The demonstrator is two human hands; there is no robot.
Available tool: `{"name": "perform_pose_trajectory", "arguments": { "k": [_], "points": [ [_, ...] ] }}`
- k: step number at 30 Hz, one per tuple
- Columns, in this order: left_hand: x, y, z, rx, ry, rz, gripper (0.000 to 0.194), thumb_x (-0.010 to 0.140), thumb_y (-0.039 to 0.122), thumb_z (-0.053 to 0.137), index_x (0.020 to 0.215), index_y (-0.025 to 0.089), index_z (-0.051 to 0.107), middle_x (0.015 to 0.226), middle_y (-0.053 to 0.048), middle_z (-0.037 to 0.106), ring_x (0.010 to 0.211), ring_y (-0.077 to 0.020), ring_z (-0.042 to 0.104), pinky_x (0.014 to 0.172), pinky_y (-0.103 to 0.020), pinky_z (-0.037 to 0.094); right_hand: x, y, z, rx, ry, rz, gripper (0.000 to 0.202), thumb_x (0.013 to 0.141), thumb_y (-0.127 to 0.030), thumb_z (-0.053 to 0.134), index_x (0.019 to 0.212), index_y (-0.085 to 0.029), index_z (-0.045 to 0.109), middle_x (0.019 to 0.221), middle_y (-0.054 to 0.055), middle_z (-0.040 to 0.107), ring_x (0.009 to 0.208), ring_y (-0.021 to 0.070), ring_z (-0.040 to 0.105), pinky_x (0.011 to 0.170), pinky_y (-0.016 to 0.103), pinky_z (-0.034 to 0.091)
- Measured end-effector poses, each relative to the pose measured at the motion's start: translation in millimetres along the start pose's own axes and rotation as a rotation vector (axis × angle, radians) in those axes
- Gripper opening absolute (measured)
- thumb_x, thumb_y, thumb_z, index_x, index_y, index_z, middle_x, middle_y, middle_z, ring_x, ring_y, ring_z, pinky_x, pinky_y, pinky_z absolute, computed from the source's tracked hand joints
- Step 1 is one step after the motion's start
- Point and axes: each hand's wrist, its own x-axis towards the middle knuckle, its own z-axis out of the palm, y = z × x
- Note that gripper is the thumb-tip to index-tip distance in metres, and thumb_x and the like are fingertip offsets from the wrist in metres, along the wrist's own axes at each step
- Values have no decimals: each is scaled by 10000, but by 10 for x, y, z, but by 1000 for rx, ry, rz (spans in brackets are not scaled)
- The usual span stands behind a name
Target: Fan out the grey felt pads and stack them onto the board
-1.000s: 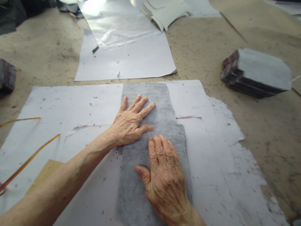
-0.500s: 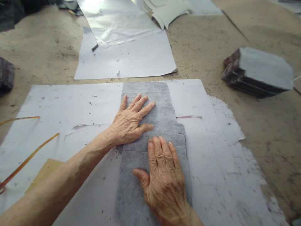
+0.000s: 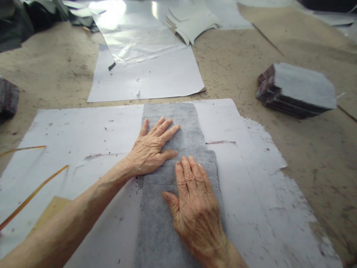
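Grey, felt-like pieces (image 3: 163, 227) lie overlapped in a long strip running away from me, their edges stepped one behind another. My left hand (image 3: 153, 147) rests flat on the far part of the strip, fingers spread. Nearer to me, my right hand (image 3: 196, 208) lies palm down on the same strip, fingers straight and side by side, thumb out to the left. Neither hand grips anything. Under the strip is a large white sheet (image 3: 92, 130) with small dark specks on it. The strip's near end runs out of view at the bottom.
Tied stacks of cut pieces stand at the right (image 3: 304, 89) and the left edge (image 3: 8, 96). Amber-coloured thin strips (image 3: 36, 191) and a yellowish piece (image 3: 51, 212) lie at left. Beyond are a white sheet with clear film (image 3: 145, 78) and curled pale pieces (image 3: 192, 24).
My right hand has slid slightly forward along the grey strip, closer to my left hand. The left hand stays in place on it. The whole view has shifted a little.
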Motion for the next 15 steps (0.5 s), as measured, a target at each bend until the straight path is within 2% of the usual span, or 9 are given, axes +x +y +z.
{"name": "perform_pose_trajectory", "arguments": {
  "k": [9, 15],
  "points": [
    [2, 27, -6, -20, -2, -20, 608, 810, 376, 480, 1369, 239, 282, 1474, -50, 214, 1361, -208, 97, 1077, -511, -44, -38, 2, -12, -15, 22, -28, 523, 882, -376, 411, 1193, 32, 515, 1276, 234, 471, 1231, 346, 378, 966, 489, 412],
    [13, 39, -31, -62, -26, -51, 616, 797, 373, 487, 1367, 248, 288, 1475, -31, 213, 1362, -205, 92, 1076, -498, -76, -47, -1, -18, -20, 37, -42, 529, 890, -389, 392, 1182, 32, 523, 1263, 224, 488, 1217, 337, 400, 982, 490, 390]
  ]
}}
